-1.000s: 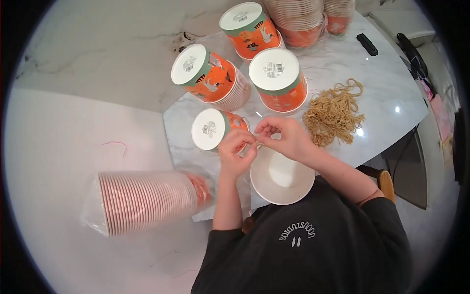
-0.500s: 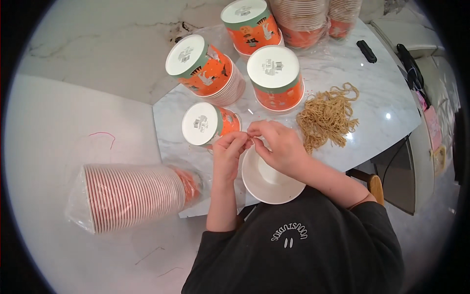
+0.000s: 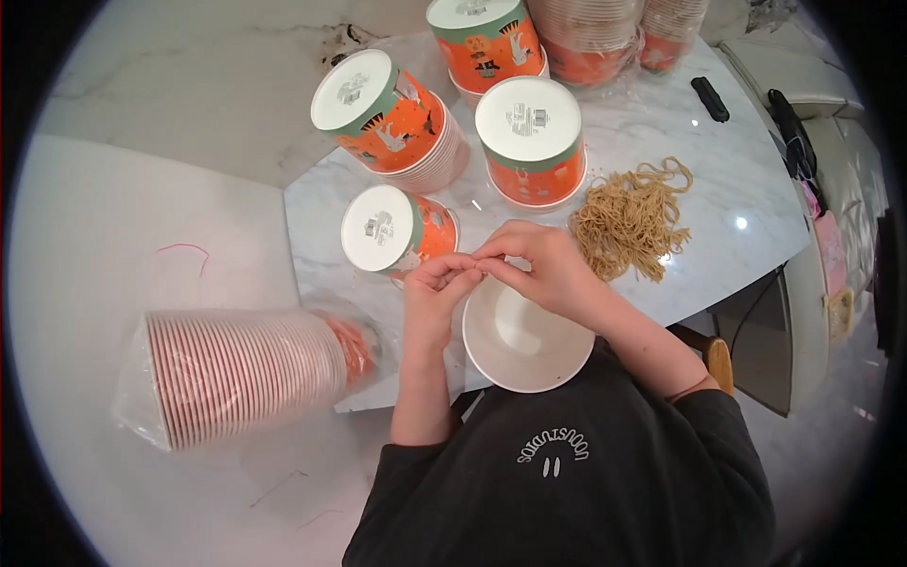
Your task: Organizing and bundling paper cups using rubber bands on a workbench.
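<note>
My left hand and my right hand meet at the fingertips, both closed in a pinch over the far left rim of a white paper bucket. What they pinch is too small and too covered to make out. The bucket stands mouth up at the table's near edge, against my dark shirt, and its white inside shows. Beside my right hand lies a loose heap of tan cords. Just beyond my left hand is an upside-down orange and green paper bucket with a white base.
More upturned buckets stand in stacks: one at the back left, one in the middle, one behind. A bagged bucket stack lies at the left. Wrapped stacks stand far back. A small black object lies at the right.
The view has shifted a little, so most things sit slightly farther left. Both hands remain pinched together over the bucket's rim, their fingers slightly rearranged.
</note>
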### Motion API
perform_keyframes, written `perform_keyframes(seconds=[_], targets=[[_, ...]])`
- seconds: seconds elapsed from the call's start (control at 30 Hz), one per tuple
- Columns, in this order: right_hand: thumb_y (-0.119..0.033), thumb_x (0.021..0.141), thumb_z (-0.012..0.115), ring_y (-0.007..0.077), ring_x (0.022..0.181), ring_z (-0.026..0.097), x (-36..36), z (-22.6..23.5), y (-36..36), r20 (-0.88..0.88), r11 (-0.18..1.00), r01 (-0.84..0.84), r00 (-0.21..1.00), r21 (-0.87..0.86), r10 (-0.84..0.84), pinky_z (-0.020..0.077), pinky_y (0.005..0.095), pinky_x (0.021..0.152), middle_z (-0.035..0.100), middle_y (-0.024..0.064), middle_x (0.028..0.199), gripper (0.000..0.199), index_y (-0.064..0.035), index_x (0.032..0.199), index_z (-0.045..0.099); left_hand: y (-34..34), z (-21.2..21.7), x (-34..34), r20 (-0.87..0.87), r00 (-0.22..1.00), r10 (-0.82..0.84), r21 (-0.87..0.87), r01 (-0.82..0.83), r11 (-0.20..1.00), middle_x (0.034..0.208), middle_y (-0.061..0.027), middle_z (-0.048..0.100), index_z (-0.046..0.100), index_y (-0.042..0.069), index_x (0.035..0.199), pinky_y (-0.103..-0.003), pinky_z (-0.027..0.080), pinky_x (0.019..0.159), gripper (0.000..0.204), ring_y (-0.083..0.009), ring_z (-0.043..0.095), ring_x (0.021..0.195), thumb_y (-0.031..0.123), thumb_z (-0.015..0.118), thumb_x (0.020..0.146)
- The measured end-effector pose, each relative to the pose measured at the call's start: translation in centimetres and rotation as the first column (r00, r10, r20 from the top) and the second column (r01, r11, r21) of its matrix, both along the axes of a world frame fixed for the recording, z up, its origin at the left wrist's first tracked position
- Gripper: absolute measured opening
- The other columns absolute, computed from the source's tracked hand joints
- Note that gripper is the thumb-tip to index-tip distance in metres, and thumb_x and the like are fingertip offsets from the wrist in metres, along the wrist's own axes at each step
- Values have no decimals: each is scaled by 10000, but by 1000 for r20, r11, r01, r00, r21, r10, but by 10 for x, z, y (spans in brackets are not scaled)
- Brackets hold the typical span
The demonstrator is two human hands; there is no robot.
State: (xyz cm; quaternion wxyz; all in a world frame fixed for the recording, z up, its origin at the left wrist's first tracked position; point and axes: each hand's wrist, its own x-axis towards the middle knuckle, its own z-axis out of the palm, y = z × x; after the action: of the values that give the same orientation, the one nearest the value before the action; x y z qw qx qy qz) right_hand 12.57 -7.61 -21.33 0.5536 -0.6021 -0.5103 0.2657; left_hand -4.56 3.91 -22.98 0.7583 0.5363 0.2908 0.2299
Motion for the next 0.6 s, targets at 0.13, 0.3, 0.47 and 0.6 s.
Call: perform_keyframes(seconds=[0.13, 0.3, 0.47, 0.6], targets=[[-51, 861, 746, 226, 810, 688, 10, -3, 2, 113, 993, -73, 992, 91, 62, 540, 331, 703, 700, 77, 904, 148, -33, 1007, 743, 0, -1, 0, 2, 1000, 0, -31, 0, 1000, 998, -77, 752, 723, -34, 1031, -246, 544, 850, 144, -118, 696, 902, -57, 719, 889], [-51, 820, 750, 227, 793, 679, 9, 4, 5, 197, 994, -66, 979, 86, 48, 540, 346, 681, 665, 69, 850, 108, -41, 910, 691, 3, -2, -5, 28, 1000, -2, -88, 4, 996, 1000, -86, 751, 724, -33, 1049, -270, 556, 857, 126, -130, 701, 889, 54, 673, 974], [-41, 796, 745, 227, 737, 675, 3, 3, 3, 290, 993, -20, 957, 113, -13, 541, 341, 646, 652, 67, 853, 128, -53, 873, 643, 5, -3, -6, -7, 999, -48, -109, 47, 993, 995, -88, 748, 720, -35, 1065, -274, 562, 854, 164, -137, 705, 892, 101, 655, 1000], [-35, 801, 741, 220, 732, 678, 2, -3, 4, 255, 990, -12, 967, 140, -25, 540, 330, 637, 655, 63, 864, 129, -52, 883, 644, 5, -2, -3, -42, 992, -115, -52, 113, 992, 1012, -86, 741, 703, -27, 1084, -286, 560, 858, 160, -134, 700, 907, 100, 658, 997]])
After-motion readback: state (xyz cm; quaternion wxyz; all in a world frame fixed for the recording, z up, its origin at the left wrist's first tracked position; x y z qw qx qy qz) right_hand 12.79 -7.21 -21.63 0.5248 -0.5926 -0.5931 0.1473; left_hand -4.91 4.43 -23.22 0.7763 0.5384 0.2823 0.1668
